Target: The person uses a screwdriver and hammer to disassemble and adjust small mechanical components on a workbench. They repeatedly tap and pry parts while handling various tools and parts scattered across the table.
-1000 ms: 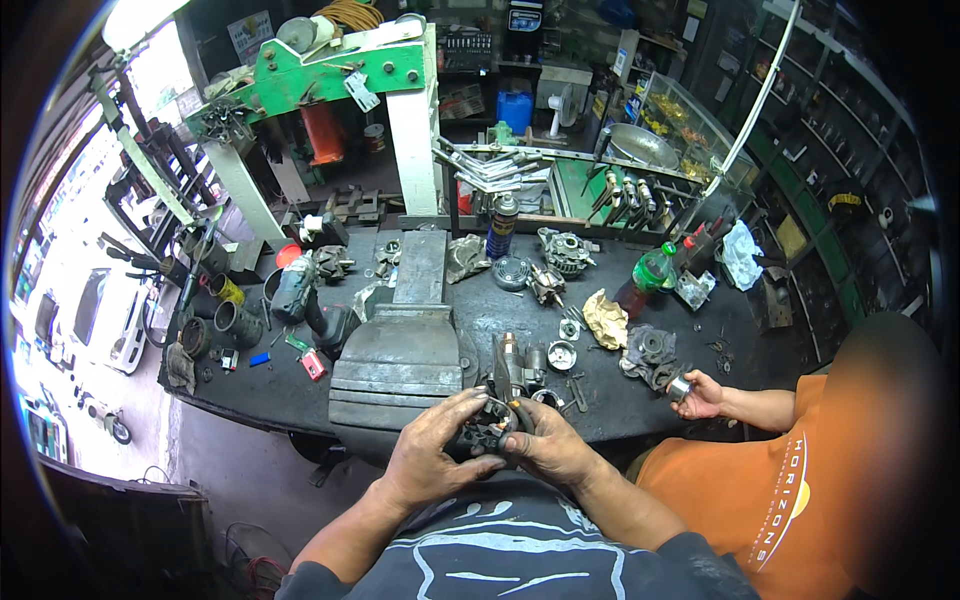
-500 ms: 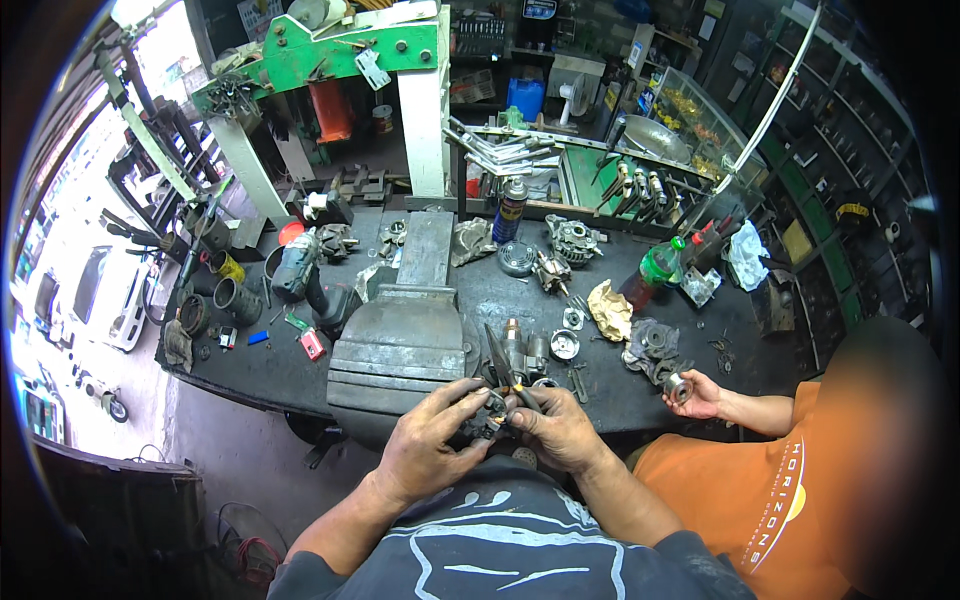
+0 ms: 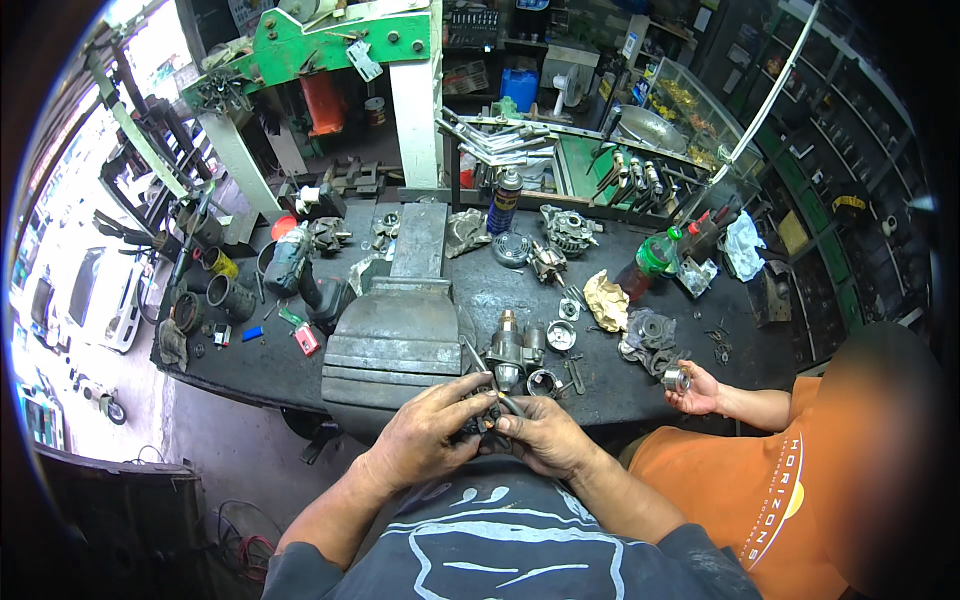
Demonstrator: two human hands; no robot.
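My left hand (image 3: 428, 425) curls closed around a small, dark metal part (image 3: 488, 424) by the front edge of the black worktop (image 3: 625, 398); my right hand (image 3: 545, 435) grips a slim, dark-handled tool (image 3: 512, 404) beside it.

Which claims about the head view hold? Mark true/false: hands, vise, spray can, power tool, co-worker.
1. The left hand holds a small dark part. True.
2. The right hand rests on the vise. False: the right hand is beside the left, gripping a dark tool.
3. The vise is left of the green-capped bottle. True.
4. The spray can stands right of that bottle. False: the spray can is left of it.
5. The power tool is left of the vise. True.
6. The co-worker's hand is empty. False: the co-worker's hand holds a round metal part.
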